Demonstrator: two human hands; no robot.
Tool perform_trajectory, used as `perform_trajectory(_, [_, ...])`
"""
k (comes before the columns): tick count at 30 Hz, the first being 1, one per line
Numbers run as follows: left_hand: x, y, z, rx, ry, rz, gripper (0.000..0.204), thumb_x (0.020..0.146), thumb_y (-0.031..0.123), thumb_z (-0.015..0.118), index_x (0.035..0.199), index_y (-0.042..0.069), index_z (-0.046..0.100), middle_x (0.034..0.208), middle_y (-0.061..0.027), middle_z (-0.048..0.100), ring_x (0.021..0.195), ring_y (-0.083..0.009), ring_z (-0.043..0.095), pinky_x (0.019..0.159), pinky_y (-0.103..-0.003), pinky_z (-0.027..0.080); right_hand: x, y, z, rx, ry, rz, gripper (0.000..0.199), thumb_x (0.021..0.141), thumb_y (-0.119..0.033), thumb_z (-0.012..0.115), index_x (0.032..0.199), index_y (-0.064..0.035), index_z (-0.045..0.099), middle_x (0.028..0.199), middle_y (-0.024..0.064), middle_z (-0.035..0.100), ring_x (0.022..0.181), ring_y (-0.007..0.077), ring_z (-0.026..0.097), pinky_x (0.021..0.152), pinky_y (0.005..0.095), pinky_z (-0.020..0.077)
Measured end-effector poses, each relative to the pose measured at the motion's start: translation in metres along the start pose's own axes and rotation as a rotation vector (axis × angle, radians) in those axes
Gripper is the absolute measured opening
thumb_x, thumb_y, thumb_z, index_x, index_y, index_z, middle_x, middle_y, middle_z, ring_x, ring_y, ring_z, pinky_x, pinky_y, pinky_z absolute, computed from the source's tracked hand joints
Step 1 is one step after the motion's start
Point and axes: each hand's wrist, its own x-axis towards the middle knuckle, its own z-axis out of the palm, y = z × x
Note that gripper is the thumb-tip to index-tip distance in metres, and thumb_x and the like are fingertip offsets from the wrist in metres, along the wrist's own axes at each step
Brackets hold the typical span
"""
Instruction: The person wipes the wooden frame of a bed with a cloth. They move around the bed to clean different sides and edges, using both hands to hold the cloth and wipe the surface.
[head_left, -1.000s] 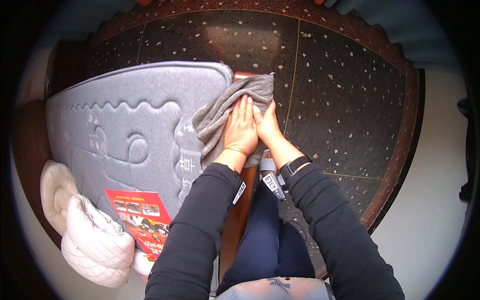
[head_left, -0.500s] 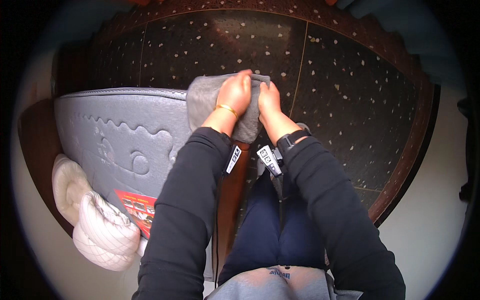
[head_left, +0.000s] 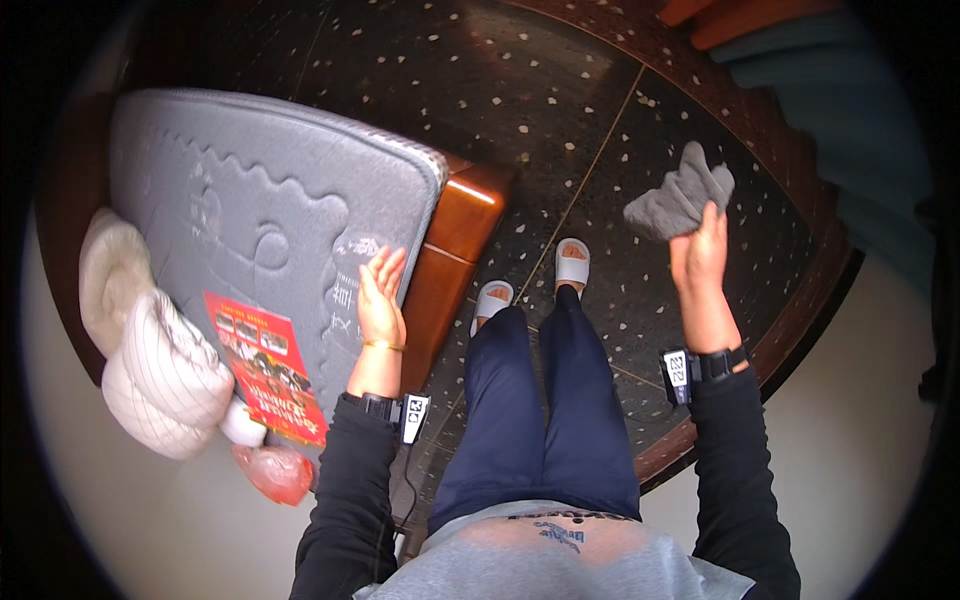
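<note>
A crumpled grey cloth (head_left: 678, 200) dangles from my right hand (head_left: 700, 250), whose fingers pinch its lower end out over the dark floor on the right. Part of the grip is hidden behind the cloth. My left hand (head_left: 381, 305) is empty, palm turned up and inward with the fingers stretched, above the right edge of a grey quilted mattress (head_left: 270, 200). Whether it touches the mattress I cannot tell.
The mattress lies on a reddish-brown wooden bed frame (head_left: 455, 215). On its near left side are a red printed sheet (head_left: 265, 370), a rolled pale quilt (head_left: 165, 375) and a red plastic bag (head_left: 275, 472). White slippers (head_left: 572, 262) stand on speckled dark tiles (head_left: 520, 150); a teal curtain (head_left: 830, 100) hangs far right.
The grey cloth was between both hands near the mattress corner. My left hand has let go and moved back to the left; my right hand has carried the cloth right. The view has shifted.
</note>
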Motion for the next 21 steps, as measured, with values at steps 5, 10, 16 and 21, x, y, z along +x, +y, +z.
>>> perform_trajectory(5, [-0.066,-0.076,-0.08,0.535,0.057,0.17,0.044,0.101,0.029,0.032,0.13,-0.001,0.045,0.129,-0.0178,0.052,0.121,-0.0268,0.048,0.105,-0.035,0.033,-0.026,-0.023,-0.008,-0.129,0.043,0.139,0.04,0.101,-0.019,0.026,0.139,-0.0044,0.027,0.141,0.0175,0.035,0.129,0.0335,0.037,0.109,0.049,0.029])
perform_trajectory(10, [-0.126,-0.141,-0.107,1.149,0.333,-0.052,0.071,0.089,0.045,0.05,0.142,0.003,0.027,0.151,-0.0171,0.016,0.139,-0.03,0.02,0.11,-0.054,0.013,-0.056,-0.017,0.002,-0.233,-0.033,0.268,0.041,0.101,-0.021,0.027,0.139,-0.0042,0.028,0.141,0.0177,0.035,0.129,0.0343,0.037,0.108,0.0504,0.0303])
perform_trajectory(16, [-0.128,-0.182,-0.087,1.177,0.469,-0.284,0.101,0.078,0.057,0.057,0.142,-0.008,0.014,0.15,-0.0254,0.01,0.141,-0.0322,0.01,0.11,-0.051,0.01,-0.093,-0.006,0.022,-0.385,-0.128,0.373,0.042,0.101,-0.023,0.03,0.14,-0.0079,0.028,0.142,0.0167,0.034,0.13,0.0332,0.037,0.107,0.0514,0.0308])
perform_trajectory(21, [-0.14,-0.188,-0.052,1.087,0.321,0.09,0.085,0.075,0.048,0.064,0.143,0.013,0.027,0.149,-0.0233,0.016,0.137,-0.0405,0.017,0.107,-0.056,0.015,-0.12,0.01,0.04,-0.497,-0.259,0.449,0.044,0.101,-0.027,0.025,0.142,-0.0121,0.026,0.145,0.0156,0.03,0.131,0.0332,0.034,0.109,0.0515,0.0276])
